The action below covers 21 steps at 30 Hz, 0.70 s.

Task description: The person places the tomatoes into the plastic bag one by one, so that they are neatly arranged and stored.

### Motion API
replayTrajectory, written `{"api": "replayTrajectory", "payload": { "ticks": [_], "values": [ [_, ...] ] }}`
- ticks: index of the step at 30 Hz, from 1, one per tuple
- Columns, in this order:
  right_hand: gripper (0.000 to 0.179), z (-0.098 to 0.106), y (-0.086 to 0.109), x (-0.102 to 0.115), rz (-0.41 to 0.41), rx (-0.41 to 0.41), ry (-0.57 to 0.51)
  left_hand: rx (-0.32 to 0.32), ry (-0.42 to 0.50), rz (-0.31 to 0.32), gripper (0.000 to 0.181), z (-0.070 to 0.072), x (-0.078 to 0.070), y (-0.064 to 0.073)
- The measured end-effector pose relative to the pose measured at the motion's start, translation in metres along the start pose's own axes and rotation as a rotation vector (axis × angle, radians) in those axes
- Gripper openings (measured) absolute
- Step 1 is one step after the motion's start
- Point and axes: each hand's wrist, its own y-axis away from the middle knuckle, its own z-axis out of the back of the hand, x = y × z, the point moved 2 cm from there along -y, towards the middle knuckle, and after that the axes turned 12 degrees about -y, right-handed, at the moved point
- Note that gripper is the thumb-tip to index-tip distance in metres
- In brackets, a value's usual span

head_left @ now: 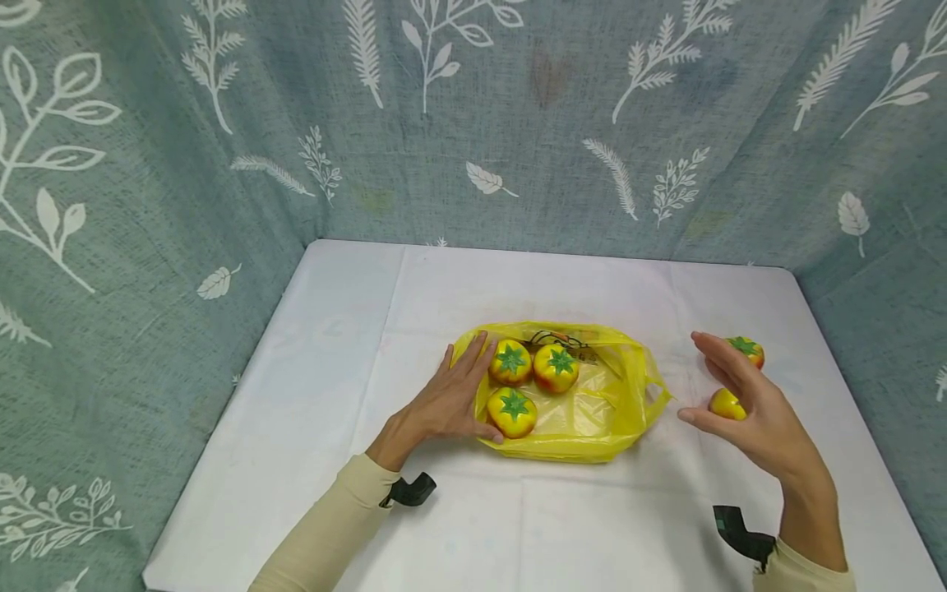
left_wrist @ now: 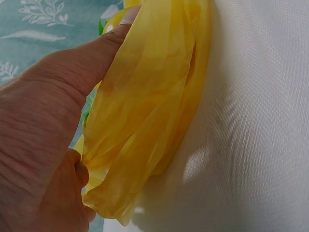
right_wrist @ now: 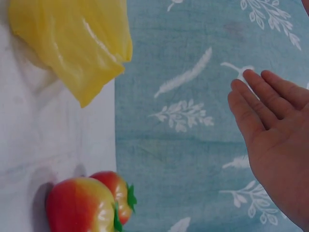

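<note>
A yellow plastic bag (head_left: 592, 448) lies with its mouth spread, holding three yellow-red fruits with green star-shaped tops: one upper left (head_left: 510, 362), one beside it (head_left: 556, 367) and one lower left (head_left: 512, 413). On the bag's left rim rests my left hand (head_left: 447, 404), fingers spread and thumb reaching along the near edge. In the left wrist view the bag's wall (left_wrist: 145, 96) partly covers the thumb. My right hand (head_left: 765, 423) is held right of the bag, thumb and fingers apart, with nothing in it. Two more such fruits, a far one (head_left: 747, 351) and a nearer one (head_left: 728, 404), sit partly hidden behind it.
A white cloth (head_left: 473, 526) covers the table. Green curtain fabric (head_left: 473, 148) with white leaf prints surrounds its back and sides. Dark wrist mounts stick out beside the left sleeve (head_left: 333, 526) and the right sleeve (head_left: 802, 571).
</note>
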Motion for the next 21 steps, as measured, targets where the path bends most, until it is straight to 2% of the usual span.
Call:
{"api": "replayTrajectory", "payload": {
  "ticks": [14,21],
  "values": [
    [0.093,0.007,0.012,-0.006,-0.031,-0.052,-0.004,0.003,-0.01,0.005,0.147,0.001,0.0,-0.001],
    [0.093,0.014,0.021,-0.013,-0.052,-0.091,0.042,-0.001,-0.017,0.003,0.147,0.002,0.001,-0.001]
  ]
}}
